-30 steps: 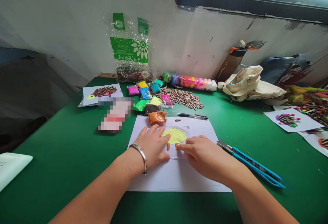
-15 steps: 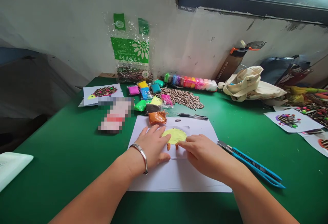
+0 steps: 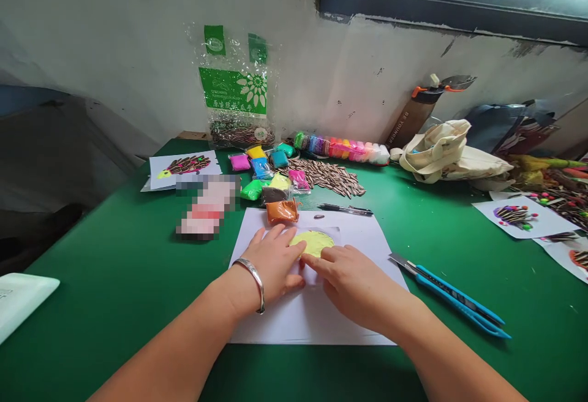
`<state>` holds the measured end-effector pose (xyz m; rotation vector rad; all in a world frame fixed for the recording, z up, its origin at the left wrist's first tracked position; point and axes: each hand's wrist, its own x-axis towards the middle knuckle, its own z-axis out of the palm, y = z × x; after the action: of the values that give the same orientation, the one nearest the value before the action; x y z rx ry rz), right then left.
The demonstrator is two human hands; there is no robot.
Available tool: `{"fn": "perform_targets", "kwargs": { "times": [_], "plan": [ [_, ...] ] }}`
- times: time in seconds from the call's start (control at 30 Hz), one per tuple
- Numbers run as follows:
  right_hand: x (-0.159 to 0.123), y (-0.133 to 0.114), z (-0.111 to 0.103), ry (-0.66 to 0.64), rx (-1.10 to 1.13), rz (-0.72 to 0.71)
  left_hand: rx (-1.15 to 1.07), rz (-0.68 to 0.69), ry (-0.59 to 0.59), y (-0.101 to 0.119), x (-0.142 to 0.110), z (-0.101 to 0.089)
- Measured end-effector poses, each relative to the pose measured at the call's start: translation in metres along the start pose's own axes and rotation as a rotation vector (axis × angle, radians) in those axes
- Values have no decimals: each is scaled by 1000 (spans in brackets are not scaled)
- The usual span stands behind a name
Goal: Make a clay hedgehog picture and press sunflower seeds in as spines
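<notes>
A flat yellow clay shape (image 3: 320, 242) lies on a small white paper (image 3: 314, 277), which rests on larger white sheets (image 3: 294, 327). My left hand (image 3: 272, 261), a silver bangle at its wrist, lies spread on the paper with its index fingertip at the yellow clay's left edge. My right hand (image 3: 351, 276) points its index finger down at the clay's lower edge, pressing where a small orange clay piece was visible; its other fingers are curled. That hand mostly hides the small orange pieces. Just above my left fingers sits a packet of orange clay (image 3: 282, 212).
Several clay packets (image 3: 261, 169) and a heap of sunflower seeds (image 3: 333, 175) lie behind the paper. A pen (image 3: 345, 209) is at the sheets' top edge. On the right lies a blue utility knife (image 3: 454, 295), blade end towards the paper. Seed-decorated pictures (image 3: 184, 168) flank both sides.
My right hand has slid left along the clay's lower edge, from the right orange piece to the left one, and now covers them. My left hand stays in place.
</notes>
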<state>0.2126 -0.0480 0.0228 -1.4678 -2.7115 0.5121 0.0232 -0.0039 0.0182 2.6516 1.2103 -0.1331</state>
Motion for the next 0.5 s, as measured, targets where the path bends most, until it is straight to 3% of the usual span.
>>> {"fn": "perform_targets", "kwargs": {
  "times": [0.5],
  "plan": [
    [6,-1,1,31,17,15,-19,-3,6,-1,0,3]
  ]
}}
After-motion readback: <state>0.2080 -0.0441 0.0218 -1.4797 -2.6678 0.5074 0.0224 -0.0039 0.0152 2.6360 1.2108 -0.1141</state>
